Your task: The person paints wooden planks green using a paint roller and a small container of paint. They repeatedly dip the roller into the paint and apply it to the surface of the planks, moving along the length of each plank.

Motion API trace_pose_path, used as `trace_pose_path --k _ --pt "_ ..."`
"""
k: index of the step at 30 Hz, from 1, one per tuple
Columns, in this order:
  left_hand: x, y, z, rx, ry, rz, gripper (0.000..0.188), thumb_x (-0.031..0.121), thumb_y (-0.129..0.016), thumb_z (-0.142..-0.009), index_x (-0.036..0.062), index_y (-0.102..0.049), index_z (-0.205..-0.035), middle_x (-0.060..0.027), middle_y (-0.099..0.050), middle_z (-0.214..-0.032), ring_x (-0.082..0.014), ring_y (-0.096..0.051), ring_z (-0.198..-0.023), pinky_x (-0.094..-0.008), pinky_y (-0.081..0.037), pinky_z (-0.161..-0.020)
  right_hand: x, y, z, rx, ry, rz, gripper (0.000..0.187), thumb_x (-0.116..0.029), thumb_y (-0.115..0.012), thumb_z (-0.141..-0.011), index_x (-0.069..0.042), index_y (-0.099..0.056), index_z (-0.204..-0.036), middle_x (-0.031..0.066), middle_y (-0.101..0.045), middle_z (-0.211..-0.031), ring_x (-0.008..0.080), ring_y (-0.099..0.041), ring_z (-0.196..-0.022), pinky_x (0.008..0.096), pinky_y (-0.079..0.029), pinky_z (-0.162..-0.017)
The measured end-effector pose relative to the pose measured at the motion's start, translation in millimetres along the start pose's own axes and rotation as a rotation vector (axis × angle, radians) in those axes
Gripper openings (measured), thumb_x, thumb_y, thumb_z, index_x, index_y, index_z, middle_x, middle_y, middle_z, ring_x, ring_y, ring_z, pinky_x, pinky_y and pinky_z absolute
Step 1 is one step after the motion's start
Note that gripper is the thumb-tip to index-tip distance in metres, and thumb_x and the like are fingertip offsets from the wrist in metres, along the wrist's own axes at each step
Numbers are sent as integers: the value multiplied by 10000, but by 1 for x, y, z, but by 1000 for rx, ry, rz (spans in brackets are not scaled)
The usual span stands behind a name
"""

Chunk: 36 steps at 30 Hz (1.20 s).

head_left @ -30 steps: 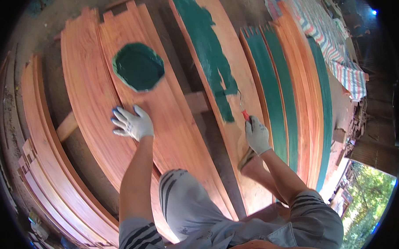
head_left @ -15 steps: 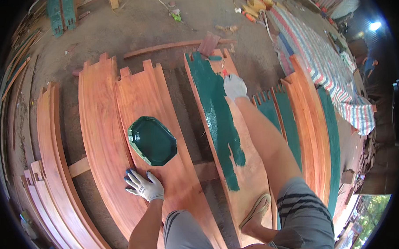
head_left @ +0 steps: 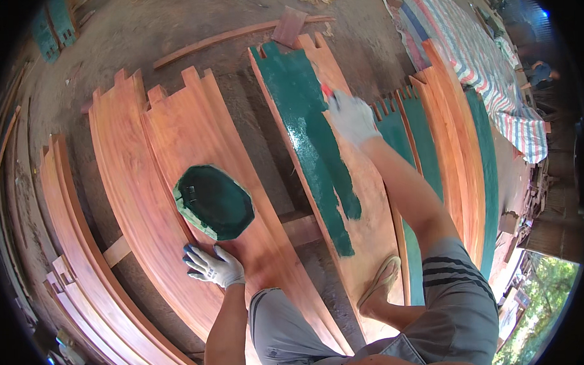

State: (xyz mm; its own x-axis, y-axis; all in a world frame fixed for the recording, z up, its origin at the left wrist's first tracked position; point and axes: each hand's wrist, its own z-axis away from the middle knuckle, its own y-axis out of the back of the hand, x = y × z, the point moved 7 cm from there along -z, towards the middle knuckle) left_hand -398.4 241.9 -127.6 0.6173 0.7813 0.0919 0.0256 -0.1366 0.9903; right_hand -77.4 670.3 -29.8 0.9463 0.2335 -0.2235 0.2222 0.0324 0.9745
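Observation:
My right hand (head_left: pixel 354 118), in a white glove, is closed around the red handle of a paint roller (head_left: pixel 327 90). It works over the far part of a wooden plank (head_left: pixel 372 254), where the roller's head is blurred. Wet green paint (head_left: pixel 303 127) covers the plank's left side; bare wood shows on the right. My left hand (head_left: pixel 219 267), gloved with blue fingertips, rests with fingers spread on another bare plank (head_left: pixel 204 140). Just beyond it sits an octagonal tray (head_left: pixel 215 203) holding dark green paint.
Green-painted boards (head_left: pixel 426 158) and bare ones (head_left: pixel 451 132) lie at the right, beside a striped sheet (head_left: pixel 455 54). More bare planks (head_left: pixel 71 209) lie at the left. A thin wooden strip (head_left: pixel 226 38) is on the ground ahead. My sandalled foot (head_left: pixel 380 285) stands on the plank being painted.
My right hand has drawn the roller nearer along the plank. My left hand stays spread on its plank, while the whole view has shifted.

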Motion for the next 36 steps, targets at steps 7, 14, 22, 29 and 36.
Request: trace_pose_path --k 7,14,22,29,36 --pt "2 -4 2 33 -17 9 699 364 -547 -1037 27 -342 -1614 -157 -304 -1708 -463 -226 -1569 -703 -91 -1227 -5 -19 -58 -66 -71 67 370 -358 -457 -1036 -88 -708 -1000 232 -743 -1002 438 -711 -971 551 -547 -877" --pt "4 1 2 15 -17 11 700 356 -542 -1042 31 -323 -1622 -165 -302 -1707 -461 -217 -1574 -697 -91 -1231 18 12 -67 -78 -110 22 479 -388 -430 -1037 -40 -759 -1034 244 -749 -1089 441 -711 -1059 539 -549 -932" --pt "2 -2 3 -32 4 -6 727 363 -535 -1046 37 -276 -1642 -160 -278 -1718 -445 -203 -1584 -684 -77 -1241 15 -3 -130 -117 -211 8 450 -366 -453 -1006 -55 -769 -1082 242 -729 -1181 435 -693 -1114 525 -540 -978" --pt "-1 2 2 -19 -2 -10 722 363 -532 -1045 35 -283 -1638 -164 -282 -1716 -432 -199 -1590 -681 -73 -1243 28 13 -87 -148 -124 72 445 -352 -481 -997 -27 -771 -1088 241 -735 -1186 434 -699 -1128 512 -547 -978" --pt "4 -3 3 5 -23 4 712 370 -518 -1052 39 -287 -1638 -170 -283 -1714 -437 -201 -1587 -682 -70 -1242 22 7 -150 -76 -227 7 481 -383 -465 -1008 -22 -768 -1105 252 -731 -1182 439 -694 -1134 515 -544 -984"
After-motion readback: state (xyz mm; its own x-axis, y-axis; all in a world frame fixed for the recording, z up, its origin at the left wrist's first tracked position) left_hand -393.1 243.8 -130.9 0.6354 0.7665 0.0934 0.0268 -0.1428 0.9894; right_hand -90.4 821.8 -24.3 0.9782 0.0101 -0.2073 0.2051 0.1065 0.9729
